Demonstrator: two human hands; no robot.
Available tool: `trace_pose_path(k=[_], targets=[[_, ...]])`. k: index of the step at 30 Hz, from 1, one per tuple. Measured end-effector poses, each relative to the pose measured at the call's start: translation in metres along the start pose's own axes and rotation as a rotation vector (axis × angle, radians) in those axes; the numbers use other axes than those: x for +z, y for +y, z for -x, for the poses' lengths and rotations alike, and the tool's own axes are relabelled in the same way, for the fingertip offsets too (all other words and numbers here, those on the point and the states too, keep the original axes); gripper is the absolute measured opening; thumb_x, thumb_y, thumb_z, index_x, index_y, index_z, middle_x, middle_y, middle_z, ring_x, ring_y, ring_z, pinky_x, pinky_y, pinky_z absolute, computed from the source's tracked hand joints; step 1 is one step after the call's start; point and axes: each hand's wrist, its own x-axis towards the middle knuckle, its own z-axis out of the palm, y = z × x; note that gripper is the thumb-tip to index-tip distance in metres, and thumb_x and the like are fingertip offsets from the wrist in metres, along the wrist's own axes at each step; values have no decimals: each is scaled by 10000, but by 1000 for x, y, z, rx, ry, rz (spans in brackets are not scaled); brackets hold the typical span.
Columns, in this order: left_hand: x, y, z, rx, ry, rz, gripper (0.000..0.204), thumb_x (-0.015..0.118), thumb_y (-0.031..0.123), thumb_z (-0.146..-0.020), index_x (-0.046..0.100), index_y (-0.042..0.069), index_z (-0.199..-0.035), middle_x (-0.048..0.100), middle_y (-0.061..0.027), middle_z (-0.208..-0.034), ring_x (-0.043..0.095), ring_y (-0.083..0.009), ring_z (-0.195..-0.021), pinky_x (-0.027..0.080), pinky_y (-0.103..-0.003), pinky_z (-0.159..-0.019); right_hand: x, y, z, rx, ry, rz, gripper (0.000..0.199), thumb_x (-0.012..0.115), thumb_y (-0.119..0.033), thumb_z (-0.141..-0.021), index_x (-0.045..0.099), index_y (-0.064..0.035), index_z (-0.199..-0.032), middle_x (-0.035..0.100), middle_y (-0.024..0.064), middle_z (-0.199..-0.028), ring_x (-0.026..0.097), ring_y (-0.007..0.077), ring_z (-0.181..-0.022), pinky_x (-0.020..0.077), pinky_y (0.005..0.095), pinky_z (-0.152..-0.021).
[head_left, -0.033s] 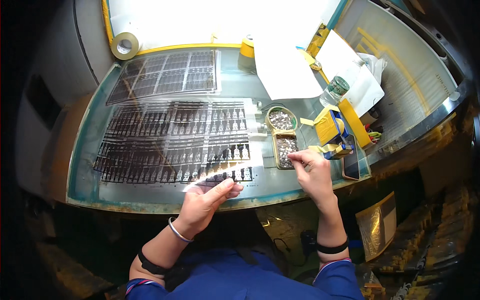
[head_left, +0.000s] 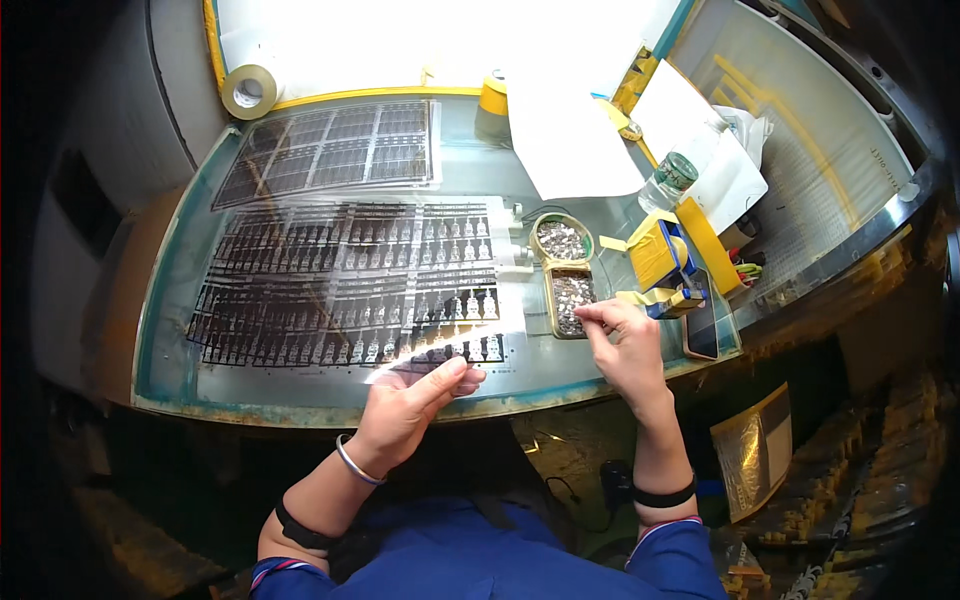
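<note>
My left hand point(head_left: 415, 405) pinches the near edge of a clear film sheet point(head_left: 345, 285) printed with rows of dark patterns. The film's near right part bends up and catches a bright streak of light. My right hand point(head_left: 628, 345) has thumb and forefinger pressed together at the near right corner of a rectangular tin point(head_left: 553, 318). Small silvery pieces point(head_left: 572, 292) fill that tin. Whatever lies between the right fingertips is too small to make out. A round tin point(head_left: 563, 238) of similar pieces adjoins it at the far side, with a yellowish band around the join.
Other patterned films point(head_left: 335, 150) lie farther back on the glass table point(head_left: 165, 300). A tape roll point(head_left: 249, 92) leans at the back left. On the right are a blue tape dispenser point(head_left: 665, 255), a water bottle point(head_left: 668, 182), white paper point(head_left: 570, 140) and a phone point(head_left: 702, 330).
</note>
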Motion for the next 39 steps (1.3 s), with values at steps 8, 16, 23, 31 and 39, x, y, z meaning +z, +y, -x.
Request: trace_pose_path(k=[8,16,23,31,39], targets=[[-3,-1,0,-3,-13,3,213,574,125,-884,591,-13,-1044,648,-123,-957,617,-185,-907,484,-297,-834,3,-5,0,98,37,-59,134,610,-5,-737,678,-3,-852,652,114,-752,614,148,-591,496,241,-573],[-4,-3,-1,10,-15,16,207,573,123,-884,589,-15,-1037,647,-126,-955,617,-186,-904,483,-301,-839,5,-4,3,181,101,-105,140,662,-19,-726,674,15,-861,641,88,-713,583,83,-580,472,217,-547],[1,1,0,-3,14,5,219,567,91,-876,565,-41,-1051,644,-142,-926,628,-206,-875,504,-312,-794,0,-6,1,178,122,-112,163,660,-12,-746,663,4,-909,642,97,-741,598,119,-619,472,230,-585],[-5,-2,-2,2,-42,2,237,548,122,-899,572,-33,-1077,633,-136,-1007,615,-186,-937,489,-281,-813,9,-60,4,-35,-92,-403,79,670,48,-714,653,-1,-774,659,97,-770,632,169,-692,490,263,-639],[-4,-1,-1,36,-83,-3,236,532,120,-908,568,-22,-1094,639,-115,-975,616,-168,-909,489,-276,-797,26,-66,2,-290,-142,-195,135,742,-130,-649,703,-130,-779,598,76,-1098,486,256,-1055,321,361,-906]])
